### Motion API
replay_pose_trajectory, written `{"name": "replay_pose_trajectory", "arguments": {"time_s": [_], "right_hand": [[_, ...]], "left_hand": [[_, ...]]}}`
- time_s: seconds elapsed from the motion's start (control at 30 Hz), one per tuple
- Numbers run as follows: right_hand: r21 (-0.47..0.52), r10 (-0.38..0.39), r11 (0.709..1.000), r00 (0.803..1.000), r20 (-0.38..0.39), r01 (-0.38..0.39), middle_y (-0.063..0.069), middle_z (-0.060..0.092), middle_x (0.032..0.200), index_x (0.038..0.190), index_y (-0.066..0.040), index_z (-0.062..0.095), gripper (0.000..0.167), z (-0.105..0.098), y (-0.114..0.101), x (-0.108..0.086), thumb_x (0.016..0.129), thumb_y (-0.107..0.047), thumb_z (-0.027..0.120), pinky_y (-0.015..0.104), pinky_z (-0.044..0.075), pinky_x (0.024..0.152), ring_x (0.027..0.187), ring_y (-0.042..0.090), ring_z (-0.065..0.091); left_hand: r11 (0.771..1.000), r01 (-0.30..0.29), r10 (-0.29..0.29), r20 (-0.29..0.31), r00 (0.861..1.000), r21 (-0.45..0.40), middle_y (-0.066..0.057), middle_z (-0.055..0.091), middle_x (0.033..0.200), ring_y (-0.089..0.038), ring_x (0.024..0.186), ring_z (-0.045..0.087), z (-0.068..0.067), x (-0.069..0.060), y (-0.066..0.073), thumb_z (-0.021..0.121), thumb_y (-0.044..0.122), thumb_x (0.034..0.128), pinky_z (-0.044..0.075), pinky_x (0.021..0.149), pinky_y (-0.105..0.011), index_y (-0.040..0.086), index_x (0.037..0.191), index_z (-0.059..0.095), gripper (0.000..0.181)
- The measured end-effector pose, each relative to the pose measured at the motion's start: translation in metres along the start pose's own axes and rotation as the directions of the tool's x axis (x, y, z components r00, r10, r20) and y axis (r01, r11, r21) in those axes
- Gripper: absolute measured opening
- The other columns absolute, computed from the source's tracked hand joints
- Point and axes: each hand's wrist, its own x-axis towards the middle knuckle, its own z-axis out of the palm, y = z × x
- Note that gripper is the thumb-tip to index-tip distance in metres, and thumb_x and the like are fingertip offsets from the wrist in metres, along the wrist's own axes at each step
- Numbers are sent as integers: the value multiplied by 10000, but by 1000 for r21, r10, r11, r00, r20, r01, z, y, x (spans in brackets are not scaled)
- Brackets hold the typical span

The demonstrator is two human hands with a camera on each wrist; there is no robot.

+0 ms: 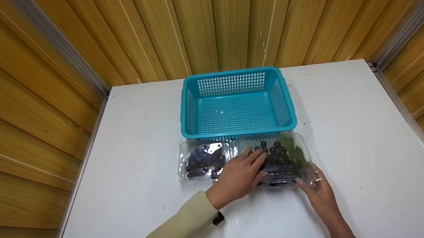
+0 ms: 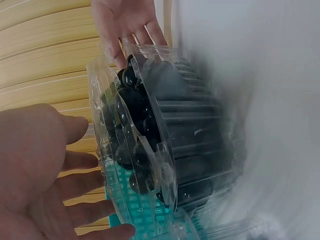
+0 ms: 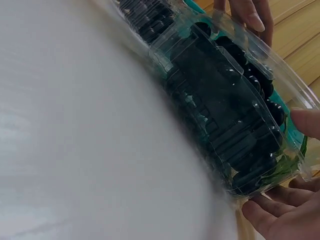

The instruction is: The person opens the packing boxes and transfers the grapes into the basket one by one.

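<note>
A clear plastic clamshell box of dark grapes with a green leaf lies in front of the basket. My left hand rests on its lid with fingers spread fairly straight. At the box's right end, my right hand grips the corner, thumb on the near side. In the right wrist view, the right thumb lies by the lid's rim and the fingers curl under the end. The left wrist view shows a narrow gap between lid and base; whether it is latched I cannot tell.
A second clear clamshell box with dark grapes sits right against the first on its left. Behind both stands a turquoise plastic basket. The white table is bordered by wood-patterned walls.
</note>
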Motion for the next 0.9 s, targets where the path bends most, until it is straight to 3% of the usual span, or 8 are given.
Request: {"name": "replay_pose_trajectory", "arguments": {"time_s": [0.2, 0.47, 0.57, 0.63, 0.7, 0.8, 0.9], "right_hand": [[-6, -20, 1000, 1000, 1, 20, 190, 84, 1619, 1556, -77, 35, 826, -2, 0, 0, 980, -387, 538, 494, 176, 1190, 1499, 351, 97], [-5, -28, 1000, 1000, -7, 28, 162, 128, 1618, 1558, -104, 69, 818, -1, 0, 0, 970, -433, 531, 486, 195, 1192, 1498, 342, 122], [-9, -29, 1000, 1000, -7, 29, 150, 132, 1619, 1559, -112, 74, 796, -1, 0, 0, 977, -431, 515, 298, 323, 1150, 1493, 323, 157], [-20, -19, 1000, 1000, -12, 19, 166, 136, 1615, 1560, -109, 65, 789, 0, 0, 0, 986, -445, 488, 129, 390, 1033, 1472, 323, 219], [-28, -5, 1000, 1000, -16, 4, 176, 152, 1609, 1561, -111, 61, 781, -1, 0, 0, 991, -458, 467, 35, 389, 918, 1434, 317, 294], [-29, 2, 1000, 1000, -14, -3, 171, 155, 1609, 1561, -112, 60, 787, -1, 0, 0, 989, -456, 477, 178, 397, 1046, 1444, 318, 274], [-18, -9, 1000, 1000, -3, 9, 149, 145, 1617, 1561, -120, 66, 788, -2, 0, 1, 984, -422, 510, 411, 275, 1170, 1484, 319, 190]], "left_hand": [[1000, 17, -16, 39, 999, -20, -16, 441, 1507, -287, 1388, 425, -1, -2, 0, 476, 656, 898, 480, 1019, -424, 177, 1478, 400, 756], [1000, 2, -1, 34, 999, -21, -26, 434, 1510, -290, 1389, 424, -1, -3, 0, 706, 622, 762, 443, 1056, -464, 192, 1477, 388, 893], [1000, 8, -7, 41, 999, -18, -14, 425, 1516, -267, 1391, 423, 0, -3, 0, 737, 581, 760, 427, 1070, -473, 204, 1480, 379, 888], [1000, 10, -9, 42, 999, -14, -10, 421, 1519, -262, 1392, 421, 0, -3, 0, 746, 559, 765, 425, 1070, -478, 209, 1482, 375, 880], [1000, 10, -10, 45, 999, -5, -7, 418, 1520, -259, 1393, 420, 0, -3, 0, 742, 542, 778, 426, 1068, -480, 212, 1484, 373, 863], [1000, 7, -7, 45, 999, 0, -4, 421, 1518, -259, 1391, 422, -1, -4, 0, 732, 518, 800, 431, 1064, -476, 211, 1483, 377, 828], [1000, 2, -2, 40, 999, -3, 3, 429, 1511, -256, 1388, 424, -3, -4, 0, 722, 503, 816, 437, 1057, -474, 210, 1478, 388, 797]]}}
